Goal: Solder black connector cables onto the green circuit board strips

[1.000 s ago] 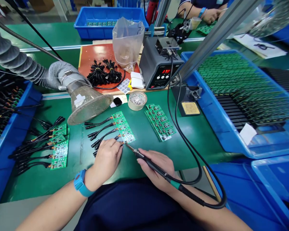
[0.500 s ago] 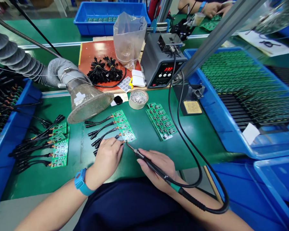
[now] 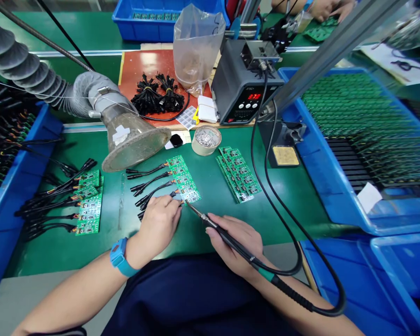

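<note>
left hand (image 3: 159,219) pinches a lead (image 3: 141,215) to the board strip (image 3: 184,181) near the table (image 3: 287,200) front edge. right hand (image 3: 236,242) grips the soldering iron (image 3: 210,223). three other leads (image 3: 150,179) look joined, the neighbouring strip (image 3: 238,173) has none.

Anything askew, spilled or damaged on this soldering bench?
Nothing stands out. The left hand rests at the near end of the circuit board strip; the right hand holds the soldering iron tip there.

The soldering station (image 3: 247,84) showed red digits on its front display, reading roughly 377; the last digit was blurred.
</note>
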Available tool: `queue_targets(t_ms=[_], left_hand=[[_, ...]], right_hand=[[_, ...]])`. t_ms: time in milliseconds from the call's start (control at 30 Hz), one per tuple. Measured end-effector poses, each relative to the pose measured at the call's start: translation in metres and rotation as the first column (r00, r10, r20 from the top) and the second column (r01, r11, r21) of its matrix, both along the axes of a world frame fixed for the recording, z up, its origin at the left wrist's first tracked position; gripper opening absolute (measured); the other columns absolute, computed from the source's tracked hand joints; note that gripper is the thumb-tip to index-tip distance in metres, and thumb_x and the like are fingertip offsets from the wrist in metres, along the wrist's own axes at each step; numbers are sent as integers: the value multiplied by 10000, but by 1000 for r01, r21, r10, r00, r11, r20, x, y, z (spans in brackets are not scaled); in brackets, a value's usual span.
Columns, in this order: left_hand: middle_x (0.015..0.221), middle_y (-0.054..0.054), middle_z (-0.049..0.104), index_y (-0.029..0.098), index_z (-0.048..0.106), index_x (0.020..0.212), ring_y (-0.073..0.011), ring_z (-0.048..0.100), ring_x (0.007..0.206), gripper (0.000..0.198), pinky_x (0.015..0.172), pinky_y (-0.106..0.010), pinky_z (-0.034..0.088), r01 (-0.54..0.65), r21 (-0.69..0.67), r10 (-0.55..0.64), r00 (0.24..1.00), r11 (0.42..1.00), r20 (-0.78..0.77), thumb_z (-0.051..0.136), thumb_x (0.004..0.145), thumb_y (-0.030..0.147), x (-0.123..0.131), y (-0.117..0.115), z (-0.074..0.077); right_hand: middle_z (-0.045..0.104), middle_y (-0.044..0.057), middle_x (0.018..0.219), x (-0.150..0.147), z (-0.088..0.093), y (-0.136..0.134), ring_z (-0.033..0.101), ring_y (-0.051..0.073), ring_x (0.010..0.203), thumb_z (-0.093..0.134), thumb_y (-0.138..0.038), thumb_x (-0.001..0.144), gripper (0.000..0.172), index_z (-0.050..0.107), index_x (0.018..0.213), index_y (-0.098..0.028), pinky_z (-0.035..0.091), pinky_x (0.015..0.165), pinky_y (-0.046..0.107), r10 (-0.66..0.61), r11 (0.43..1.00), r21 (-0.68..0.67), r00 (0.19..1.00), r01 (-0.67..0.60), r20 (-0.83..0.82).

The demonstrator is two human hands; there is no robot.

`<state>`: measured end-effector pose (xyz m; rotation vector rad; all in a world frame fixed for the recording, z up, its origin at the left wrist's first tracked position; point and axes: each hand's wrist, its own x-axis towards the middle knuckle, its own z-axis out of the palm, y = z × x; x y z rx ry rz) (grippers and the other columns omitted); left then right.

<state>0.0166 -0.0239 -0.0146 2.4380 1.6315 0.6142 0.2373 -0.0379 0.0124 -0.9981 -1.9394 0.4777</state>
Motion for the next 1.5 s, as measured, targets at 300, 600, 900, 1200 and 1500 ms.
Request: queue_targets(t_ms=[300, 600, 900, 1200, 1500], left_hand=[[823, -58, 622, 165, 682, 929, -212, 595, 773, 248, 742, -356, 433, -13, -35, 13, 1000, 999, -5, 470, 1044, 226, 0, -2, -1], [806, -55, 615, 159, 690, 919, -218, 596, 775, 261, 744, -364, 442, -8, -38, 8, 1000, 999, -9, 472, 1044, 230, 0, -1, 0], [776, -46, 597, 157, 709, 899, -212, 571, 759, 289, 725, -362, 406, 0, -6, 0, 1000, 1000, 11, 466, 1048, 205, 0, -1, 0], [780, -44, 598, 169, 728, 906, -198, 538, 751, 332, 721, -358, 354, -31, -48, 30, 1000, 998, -6, 446, 1068, 234, 1, 0, 3], [763, -42, 577, 169, 725, 872, -205, 520, 764, 341, 726, -366, 331, -26, -24, 25, 999, 999, -38, 451, 1066, 230, 2, 1, 3]], right_hand=[[797, 72, 897, -4, -4, 3, 764, 195, 704, 666, -126, 940, 294, 698, 1228, -180, 661, 672, 316, 40, 999, 14, 999, -40, 4], [798, 90, 934, -3, 1, 4, 766, 199, 754, 677, -102, 934, 288, 692, 1216, -161, 654, 705, 322, 21, 1000, 21, 1000, -21, -2], [798, 85, 919, -3, 0, 8, 772, 203, 763, 678, -113, 939, 244, 702, 1179, -148, 643, 693, 313, 46, 999, -19, 999, -46, -4], [805, 69, 946, -7, 3, 10, 776, 188, 758, 669, -146, 957, 247, 707, 1197, -192, 662, 722, 311, 37, 999, -37, 999, -37, -1], [804, 71, 913, -7, 1, 11, 770, 190, 729, 679, -107, 930, 257, 710, 1172, -185, 660, 684, 301, 44, 999, 11, 999, -45, 26]])
